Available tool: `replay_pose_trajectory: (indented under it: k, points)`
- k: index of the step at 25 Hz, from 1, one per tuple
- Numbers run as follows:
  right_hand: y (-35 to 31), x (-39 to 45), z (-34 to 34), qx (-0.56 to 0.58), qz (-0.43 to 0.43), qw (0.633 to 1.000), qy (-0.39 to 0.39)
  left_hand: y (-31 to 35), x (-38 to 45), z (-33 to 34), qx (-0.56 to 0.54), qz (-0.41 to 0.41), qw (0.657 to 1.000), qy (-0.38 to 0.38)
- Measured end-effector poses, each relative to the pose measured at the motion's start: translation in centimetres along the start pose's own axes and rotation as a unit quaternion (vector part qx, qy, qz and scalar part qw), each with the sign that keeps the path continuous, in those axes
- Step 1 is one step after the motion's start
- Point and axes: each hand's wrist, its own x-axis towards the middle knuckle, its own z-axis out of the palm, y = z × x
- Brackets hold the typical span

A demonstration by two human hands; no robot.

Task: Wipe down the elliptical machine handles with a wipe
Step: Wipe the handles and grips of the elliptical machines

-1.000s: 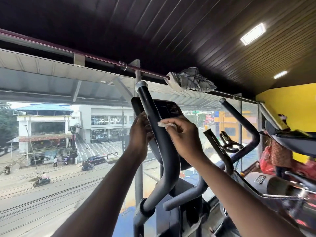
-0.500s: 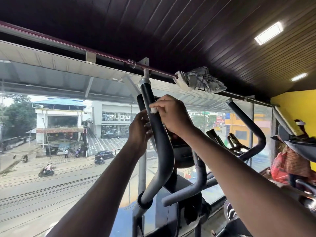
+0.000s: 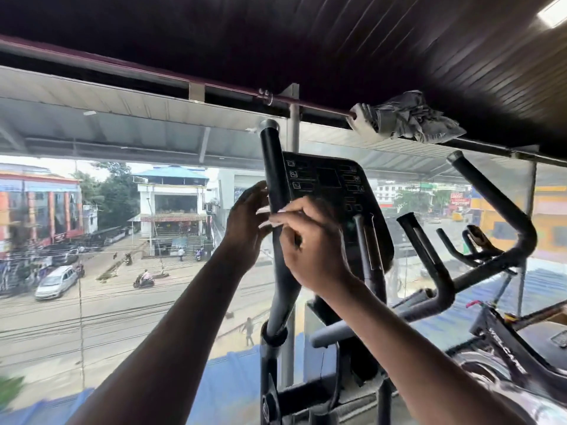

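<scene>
A: Near the middle of the head view, the handle (image 3: 274, 191) stands almost upright, its long axis running from the cap down toward us.

B: And the hands?

A: Right hand (image 3: 310, 250) is nearest, fingers curled on the wipe (image 3: 271, 217) against the bar. Left hand (image 3: 245, 228) lies open on its left side.

B: So the stroke likely follows the bar.

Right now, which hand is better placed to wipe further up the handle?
Right. The right hand pinches the small white wipe against the black curved elliptical handle; the left hand only touches its far side.
</scene>
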Motion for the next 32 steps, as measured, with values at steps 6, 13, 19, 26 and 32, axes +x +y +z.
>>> replay_pose_trajectory:
  k: [6,13,19,26,32]
  points:
    - [0.1,-2.3,-0.3,0.086,0.091,0.989,0.074,-0.7,-1.8,0.6,0.005,-0.006,0.998,0.067]
    - [-0.6,-4.2,-0.8,0.120,0.097,0.985,0.075,-1.9,-5.3,1.6,0.061,0.058,0.991,0.099]
    - [0.5,-6.1,-1.2,0.148,0.091,0.980,0.094,-2.7,-8.1,1.8,0.036,0.026,0.987,0.158]
    - [0.5,-9.7,-0.5,0.214,0.150,0.962,0.074,-2.7,-9.4,2.2,0.049,0.045,0.982,0.178]
    - [0.3,-14.4,1.7,0.247,0.354,0.901,0.048,-3.6,-10.0,2.2,0.051,0.068,0.979,0.186]
